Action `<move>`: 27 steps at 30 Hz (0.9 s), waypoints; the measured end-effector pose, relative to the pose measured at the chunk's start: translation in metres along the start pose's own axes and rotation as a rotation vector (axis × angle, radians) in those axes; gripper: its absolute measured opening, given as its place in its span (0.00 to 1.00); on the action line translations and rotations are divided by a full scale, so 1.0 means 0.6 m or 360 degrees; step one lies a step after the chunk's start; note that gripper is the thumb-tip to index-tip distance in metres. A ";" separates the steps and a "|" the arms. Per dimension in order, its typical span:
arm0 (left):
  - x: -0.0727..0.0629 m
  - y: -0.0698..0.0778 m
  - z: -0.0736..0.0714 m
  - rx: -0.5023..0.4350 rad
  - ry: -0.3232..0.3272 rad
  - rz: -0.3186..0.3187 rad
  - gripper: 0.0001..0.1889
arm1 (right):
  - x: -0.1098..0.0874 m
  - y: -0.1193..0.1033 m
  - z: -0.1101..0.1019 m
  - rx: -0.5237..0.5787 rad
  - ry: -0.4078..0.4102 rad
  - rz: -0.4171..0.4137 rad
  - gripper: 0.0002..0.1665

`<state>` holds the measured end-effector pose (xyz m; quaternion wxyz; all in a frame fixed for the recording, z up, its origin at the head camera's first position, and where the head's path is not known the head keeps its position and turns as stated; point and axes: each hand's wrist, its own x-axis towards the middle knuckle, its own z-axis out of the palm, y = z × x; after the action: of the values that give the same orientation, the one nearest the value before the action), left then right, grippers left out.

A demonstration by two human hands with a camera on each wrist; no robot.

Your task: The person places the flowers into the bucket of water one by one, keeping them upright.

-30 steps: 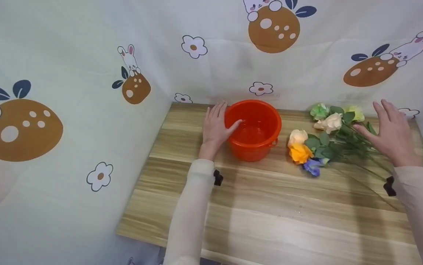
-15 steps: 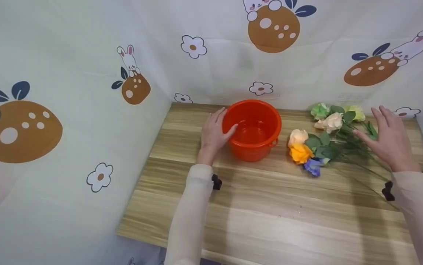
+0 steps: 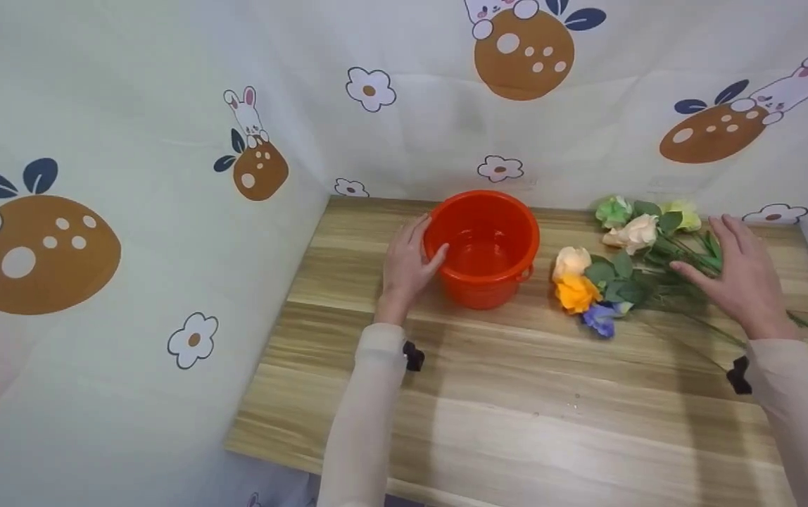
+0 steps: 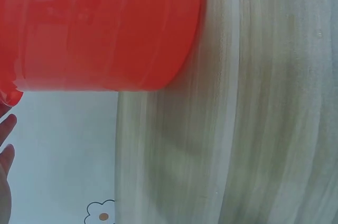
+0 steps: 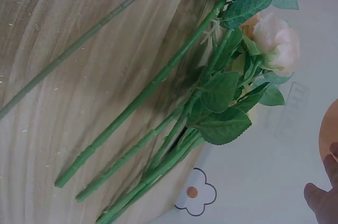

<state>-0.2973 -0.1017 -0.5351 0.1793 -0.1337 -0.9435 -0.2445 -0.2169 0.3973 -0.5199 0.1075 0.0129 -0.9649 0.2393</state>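
A red plastic bucket stands upright on the wooden table, and its inside looks bare. My left hand is at the bucket's left side, fingers extended, with the thumb overlapping the rim in the head view. In the left wrist view, fingertips show close by the rim. Over the stems at the right hovers my right hand, fingers spread and holding nothing. Artificial flowers lie below it: an orange bloom, a purple-blue one, a peach rose and green ones. Their green stems point toward the right front.
The wooden table meets a cloth-covered wall at the back, printed with rabbits, fruit and flowers. More of this cloth hangs along the left side. Small droplets or specks dot the table's front part.
Both hands have drawn slightly toward the person and lower. The left thumb has shifted from over the bucket's mouth back to its left rim. Bucket and flowers stay put.
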 end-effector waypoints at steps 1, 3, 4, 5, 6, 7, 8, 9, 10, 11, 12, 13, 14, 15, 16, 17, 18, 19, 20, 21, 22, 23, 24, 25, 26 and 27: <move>-0.002 -0.001 0.001 -0.0010 -0.0005 -0.0004 0.31 | -0.001 0.001 0.002 0.0003 0.0009 -0.0008 0.57; -0.005 -0.003 0.002 -0.0036 -0.0002 0.0001 0.30 | -0.004 0.003 0.006 0.0006 0.0030 -0.0022 0.57; -0.006 -0.005 0.004 -0.0050 0.0008 0.0009 0.30 | -0.005 0.004 0.008 0.0011 0.0041 -0.0030 0.56; -0.007 -0.006 0.004 -0.0062 0.0020 0.0016 0.30 | -0.007 0.004 0.010 0.0019 0.0045 -0.0031 0.56; -0.008 -0.007 0.005 -0.0073 0.0036 0.0025 0.29 | -0.009 0.005 0.011 0.0028 0.0045 -0.0030 0.56; -0.009 -0.009 0.006 -0.0086 0.0050 0.0032 0.29 | -0.010 0.005 0.013 0.0040 0.0046 -0.0027 0.56; -0.010 -0.010 0.007 -0.0101 0.0064 0.0041 0.29 | -0.012 0.005 0.014 0.0050 0.0045 -0.0022 0.56; -0.012 -0.011 0.008 -0.0109 0.0071 0.0043 0.29 | -0.013 0.006 0.015 0.0056 0.0042 -0.0017 0.57; -0.013 -0.013 0.008 -0.0115 0.0074 0.0038 0.29 | -0.014 0.006 0.016 0.0060 0.0032 -0.0005 0.57; -0.015 -0.013 0.008 -0.0123 0.0073 0.0031 0.29 | -0.016 0.006 0.017 0.0063 0.0022 0.0005 0.57; -0.016 -0.014 0.008 -0.0134 0.0069 0.0022 0.29 | -0.017 0.007 0.019 0.0066 0.0014 0.0017 0.57; -0.018 -0.016 0.009 -0.0140 0.0065 0.0014 0.30 | -0.019 0.007 0.020 0.0068 0.0009 0.0024 0.58; -0.019 -0.016 0.009 -0.0145 0.0059 0.0006 0.30 | -0.020 0.008 0.021 0.0068 0.0000 0.0033 0.58; -0.021 -0.017 0.010 -0.0146 0.0052 -0.0004 0.30 | -0.022 0.009 0.023 0.0071 -0.0004 0.0039 0.58; -0.022 -0.017 0.010 -0.0148 0.0049 -0.0009 0.30 | -0.023 0.009 0.024 0.0073 -0.0007 0.0045 0.58; -0.024 -0.018 0.011 -0.0149 0.0048 -0.0012 0.30 | -0.025 0.010 0.026 0.0078 -0.0008 0.0049 0.58; -0.025 -0.019 0.011 -0.0145 0.0046 -0.0015 0.30 | -0.027 0.011 0.028 0.0084 -0.0009 0.0051 0.58; -0.025 -0.019 0.012 -0.0146 0.0046 -0.0015 0.30 | -0.028 0.011 0.030 0.0089 -0.0011 0.0052 0.58; -0.026 -0.019 0.012 -0.0151 0.0044 -0.0018 0.30 | -0.030 0.012 0.031 0.0092 -0.0017 0.0057 0.58; -0.026 -0.020 0.013 -0.0156 0.0043 -0.0021 0.30 | -0.031 0.013 0.033 0.0097 -0.0022 0.0062 0.58; -0.026 -0.020 0.013 -0.0164 0.0042 -0.0025 0.30 | -0.033 0.013 0.034 0.0103 -0.0029 0.0069 0.58; -0.026 -0.020 0.012 -0.0169 0.0038 -0.0032 0.30 | -0.034 0.014 0.035 0.0115 -0.0037 0.0075 0.58; -0.026 -0.019 0.012 -0.0180 0.0034 -0.0040 0.30 | -0.035 0.015 0.036 0.0124 -0.0044 0.0082 0.58; -0.026 -0.019 0.012 -0.0191 0.0032 -0.0044 0.30 | -0.037 0.015 0.037 0.0130 -0.0053 0.0091 0.58; -0.025 -0.019 0.012 -0.0204 0.0029 -0.0050 0.30 | -0.038 0.015 0.038 0.0134 -0.0064 0.0102 0.58; -0.025 -0.019 0.012 -0.0214 0.0025 -0.0059 0.30 | -0.039 0.015 0.039 0.0140 -0.0073 0.0111 0.59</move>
<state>-0.2896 -0.1101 -0.5517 0.1728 -0.1260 -0.9258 -0.3118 -0.1992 0.3939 -0.5493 0.0762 -0.0106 -0.9556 0.2846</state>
